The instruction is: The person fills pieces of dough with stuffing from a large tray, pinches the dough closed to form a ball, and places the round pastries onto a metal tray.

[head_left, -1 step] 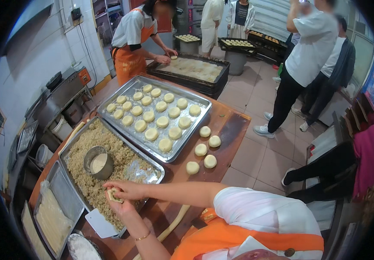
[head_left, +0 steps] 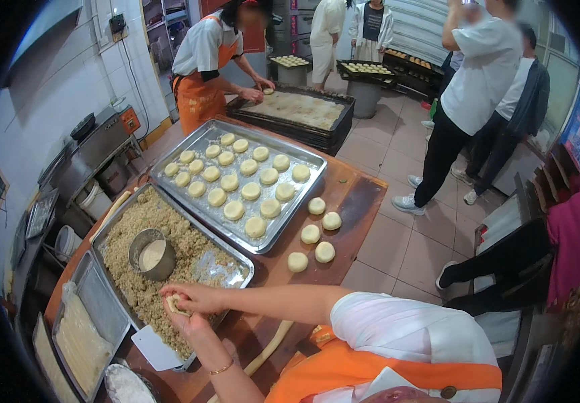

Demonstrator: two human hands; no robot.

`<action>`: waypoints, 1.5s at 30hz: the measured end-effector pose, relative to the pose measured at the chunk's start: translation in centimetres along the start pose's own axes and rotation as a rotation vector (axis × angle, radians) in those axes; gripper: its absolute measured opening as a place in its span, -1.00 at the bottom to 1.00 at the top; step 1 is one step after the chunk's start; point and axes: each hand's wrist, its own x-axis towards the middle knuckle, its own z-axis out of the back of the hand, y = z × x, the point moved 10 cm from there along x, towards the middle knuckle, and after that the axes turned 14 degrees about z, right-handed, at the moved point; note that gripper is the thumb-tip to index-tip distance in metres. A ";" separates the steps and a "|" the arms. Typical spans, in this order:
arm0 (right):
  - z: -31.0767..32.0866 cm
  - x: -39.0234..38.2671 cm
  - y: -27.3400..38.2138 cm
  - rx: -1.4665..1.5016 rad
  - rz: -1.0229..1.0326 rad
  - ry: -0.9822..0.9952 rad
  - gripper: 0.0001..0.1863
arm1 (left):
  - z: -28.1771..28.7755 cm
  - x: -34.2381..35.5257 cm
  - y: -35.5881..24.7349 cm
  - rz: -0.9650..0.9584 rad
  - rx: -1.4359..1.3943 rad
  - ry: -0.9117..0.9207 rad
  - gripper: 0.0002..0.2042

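Note:
Over the near end of a metal tray (head_left: 116, 305) of crumbly tan filling (head_left: 125, 232), both my hands are closed around a piece of pale dough (head_left: 178, 305). It rests in my left hand (head_left: 194, 324), with filling partly visible at its opening. The fingers of my right hand (head_left: 199, 295) press on its edge from above and partly hide it. A round metal container (head_left: 158, 260) with pale powdery stuff inside sits in the filling. A white flat scraper (head_left: 157, 348) lies against the tray's near corner. Beside my forearms runs a long dough rope (head_left: 271, 349).
A large metal tray (head_left: 273, 236) holds rows of round dough cakes; several more cakes (head_left: 310, 234) sit on the wooden table (head_left: 350, 221). Left are a tray of covered dough strips (head_left: 83, 342) and a bowl of flour (head_left: 127, 384). Across the table a co-worker (head_left: 199, 60) handles a cake over dark trays (head_left: 303, 107).
My fingers have shifted slightly on the dough, and its opening shows a little differently. The whole view has moved a touch; other things stay where they were.

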 end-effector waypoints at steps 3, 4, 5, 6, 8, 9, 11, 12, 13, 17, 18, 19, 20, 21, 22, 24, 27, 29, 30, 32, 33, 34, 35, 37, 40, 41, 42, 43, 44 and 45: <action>-0.1 0.0 -0.1 -0.023 -0.025 -0.002 -0.45 | -2.0 -0.9 0.6 -0.016 0.074 0.023 -0.68; -0.1 0.0 -0.1 -0.034 -0.030 0.000 -0.47 | -2.6 -1.3 1.0 -0.018 0.100 0.038 -0.67; -0.2 0.2 0.4 -0.066 -0.033 -0.003 -0.49 | -2.9 -2.2 0.6 -0.033 0.117 0.057 -0.67; 0.4 0.4 0.8 0.048 -0.061 -0.045 -0.50 | -3.1 -2.6 0.7 -0.030 0.125 0.081 -0.67; 1.5 0.8 1.3 0.279 -0.109 -0.132 -0.50 | -3.4 -3.8 0.4 -0.063 0.165 0.106 -0.67; 1.5 1.1 1.1 0.420 -0.094 -0.164 -0.48 | -3.5 -4.2 0.3 -0.110 0.197 0.081 -0.66; 0.2 1.0 0.9 0.472 -0.157 -0.051 -0.47 | -3.9 -4.7 0.2 -0.202 0.260 0.034 -0.64; -0.6 0.8 0.7 0.497 -0.191 0.004 -0.46 | -3.6 -5.0 0.1 -0.224 0.273 0.015 -0.64; -0.4 0.8 0.9 0.398 -0.165 0.001 -0.48 | -3.4 -5.0 0.2 -0.233 0.274 0.003 -0.64; -1.4 0.3 1.4 0.105 -0.040 -0.063 -0.57 | -2.8 -4.5 1.3 -0.216 0.272 -0.017 -0.65; -1.4 0.2 1.0 0.083 -0.061 -0.052 -0.56 | -2.9 -4.1 1.6 -0.201 0.271 -0.008 -0.65; -1.3 0.2 0.6 0.060 -0.081 -0.041 -0.55 | -3.1 -3.7 1.8 -0.172 0.277 0.013 -0.66; -0.9 0.4 0.5 0.037 -0.099 -0.031 -0.54 | -3.6 -3.7 1.5 -0.153 0.297 0.047 -0.66; -0.2 0.3 0.0 0.176 -0.162 -0.098 -0.55 | -4.1 -3.6 1.5 -0.131 0.317 0.081 -0.66; 0.6 0.4 -0.6 0.315 -0.223 -0.165 -0.56 | -4.6 -3.7 1.1 -0.112 0.351 0.124 -0.66; 0.6 0.6 -0.4 0.516 -0.262 -0.199 -0.55 | -4.7 -4.9 0.3 -0.140 0.411 0.138 -0.67; -1.1 1.4 1.8 0.560 -0.271 -0.066 -0.52 | -4.5 -6.5 -0.3 -0.238 0.423 0.040 -0.72; -1.6 1.6 1.0 0.399 -0.267 0.025 -0.49 | -4.7 -6.3 0.5 -0.249 0.366 0.008 -0.71; -2.8 1.0 3.1 0.547 -0.314 0.109 -0.40 | -3.0 -7.6 -0.4 -0.283 0.323 -0.040 -0.69; 0.0 0.4 4.9 0.335 -0.178 0.216 -0.17 | -4.6 -6.3 0.8 -0.272 0.481 0.114 -0.64; 1.1 0.5 5.2 0.022 -0.005 0.241 -0.05 | -5.9 -6.6 1.9 -0.198 0.428 0.251 -0.62; 1.4 0.6 5.4 -0.080 0.184 0.265 -0.01 | -8.2 -7.2 3.5 -0.053 0.353 0.491 -0.59; 2.1 0.3 6.7 -0.259 0.076 0.266 -0.05 | -9.4 -8.4 5.0 0.080 0.302 0.694 -0.55; 3.0 0.4 8.1 -0.180 0.085 0.207 -0.19 | -9.0 -9.0 6.5 0.011 0.323 0.262 -0.51; 2.8 0.4 10.1 -0.355 0.238 0.153 -0.42 | -9.5 -9.8 7.0 -0.060 0.307 0.209 -0.56; 2.9 0.4 9.8 -0.329 0.202 0.115 -0.47 | -9.4 -9.8 6.9 -0.083 0.357 0.135 -0.57; 2.9 0.2 9.7 -0.307 0.164 0.078 -0.51 | -9.3 -9.9 6.8 -0.103 0.405 0.060 -0.58; 2.9 0.0 9.4 -0.285 0.124 0.039 -0.55 | -8.9 -10.1 6.8 -0.120 0.453 -0.014 -0.59; 3.1 -0.3 8.4 -0.219 0.065 -0.036 -0.59 | -8.6 -9.8 7.0 -0.123 0.461 0.021 -0.61; 3.3 -0.8 7.0 -0.156 0.005 -0.117 -0.63 | -8.4 -9.2 7.2 -0.120 0.474 0.061 -0.62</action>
